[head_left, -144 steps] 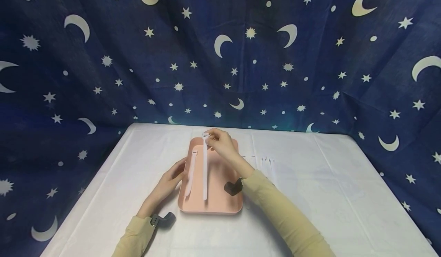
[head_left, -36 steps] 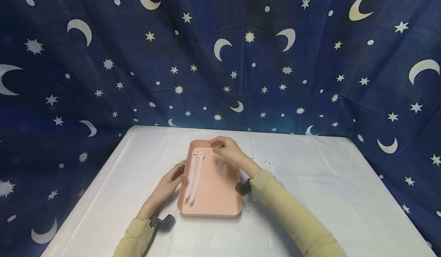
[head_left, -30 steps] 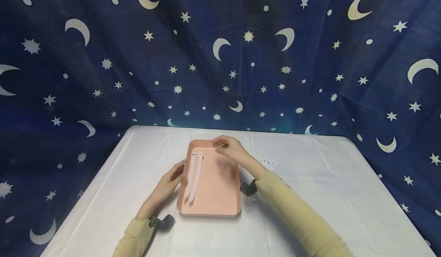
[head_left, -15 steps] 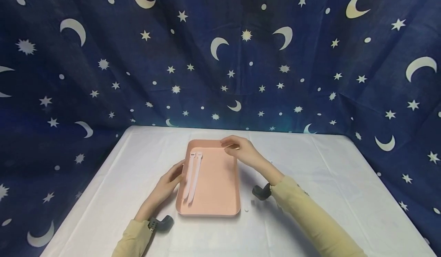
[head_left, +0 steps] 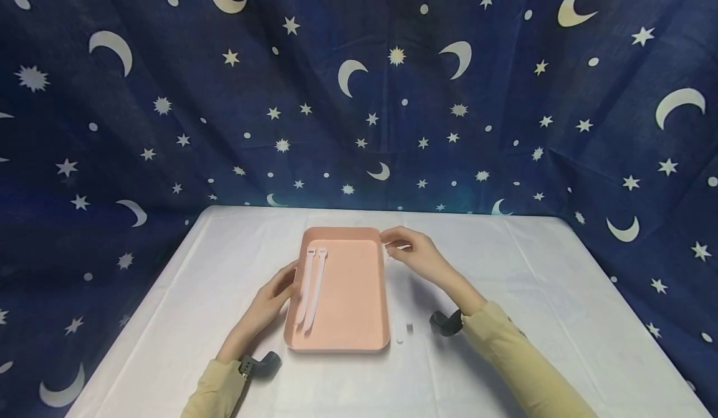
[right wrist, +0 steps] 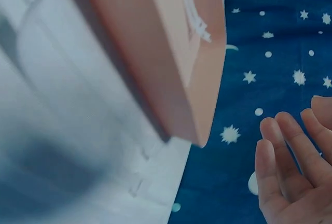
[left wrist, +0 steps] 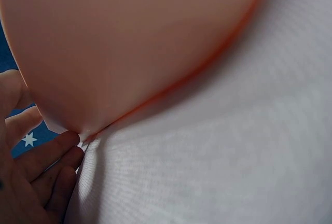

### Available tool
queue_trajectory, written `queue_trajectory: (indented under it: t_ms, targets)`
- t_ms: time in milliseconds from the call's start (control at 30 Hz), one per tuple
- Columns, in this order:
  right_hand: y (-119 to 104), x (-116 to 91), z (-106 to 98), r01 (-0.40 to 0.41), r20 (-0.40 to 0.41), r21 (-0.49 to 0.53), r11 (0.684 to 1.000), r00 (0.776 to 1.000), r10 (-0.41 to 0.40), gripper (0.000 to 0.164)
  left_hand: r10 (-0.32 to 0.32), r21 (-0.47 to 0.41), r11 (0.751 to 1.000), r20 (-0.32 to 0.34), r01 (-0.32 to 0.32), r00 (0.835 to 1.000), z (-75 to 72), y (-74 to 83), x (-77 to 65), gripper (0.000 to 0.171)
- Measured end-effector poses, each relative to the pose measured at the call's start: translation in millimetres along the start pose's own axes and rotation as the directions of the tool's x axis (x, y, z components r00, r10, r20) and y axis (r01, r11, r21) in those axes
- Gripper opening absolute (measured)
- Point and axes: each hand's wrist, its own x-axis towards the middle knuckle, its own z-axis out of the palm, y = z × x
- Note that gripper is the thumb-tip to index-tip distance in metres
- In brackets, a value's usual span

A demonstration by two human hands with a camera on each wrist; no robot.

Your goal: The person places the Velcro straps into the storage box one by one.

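In the head view, the shallow pink tray (head_left: 350,299) lies on the white cloth. Inside, along its left side, two flat white straps (head_left: 309,287) with slotted heads, like cable ties, lie side by side. My left hand (head_left: 272,296) rests against the tray's left side; the left wrist view has its fingers (left wrist: 46,156) low against the outer wall. Just past the tray's back right corner hovers my right hand (head_left: 417,253), holding nothing, its fingers loosely bent. More white straps lie under and beside it, their rounded end (head_left: 399,338) showing near the tray's front right corner.
A small grey square piece (head_left: 409,327) is right of the tray. The white-covered table (head_left: 505,262) reaches back to a dark blue curtain (head_left: 348,94) with moons and stars. Dark wrist cameras (head_left: 447,323) stick out from both sleeves.
Earlier my right hand held a strap over the tray; that strap now lies beside the first one. The right hand has since moved right, out past the tray. My left hand has stayed put.
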Motion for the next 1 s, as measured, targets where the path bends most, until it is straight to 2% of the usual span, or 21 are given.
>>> queue_trajectory:
  t_ms: [300, 467, 833, 1000]
  targets:
    - [25.2, -11.1, -9.4, -0.015, -0.040, -0.021, 1.000, 0.999, 0.014, 0.029, 0.019, 0.006, 1.000, 0.002, -0.019, 1.000, -5.2, 33.8, -13.8, 0.054]
    - [40.1, -16.1, -15.4, -0.032, -0.057, -0.032, 0.999, 0.998, 0.030, 0.030, 0.021, 0.006, 1.000, 0.003, -0.021, 1.000, -6.1, 39.7, -16.0, 0.053]
    - [63.1, -21.2, -27.2, -0.045, -0.120, -0.038, 0.998, 0.992, 0.040, 0.031, 0.004, 0.012, 1.000, 0.010, -0.004, 1.000, -5.9, 35.2, -14.6, 0.054]
    - [71.3, -23.7, -32.4, -0.060, -0.135, -0.060, 0.996, 0.989, 0.051, 0.030, 0.001, 0.012, 1.000, 0.000, -0.001, 1.000, -1.3, 8.7, -3.8, 0.055]
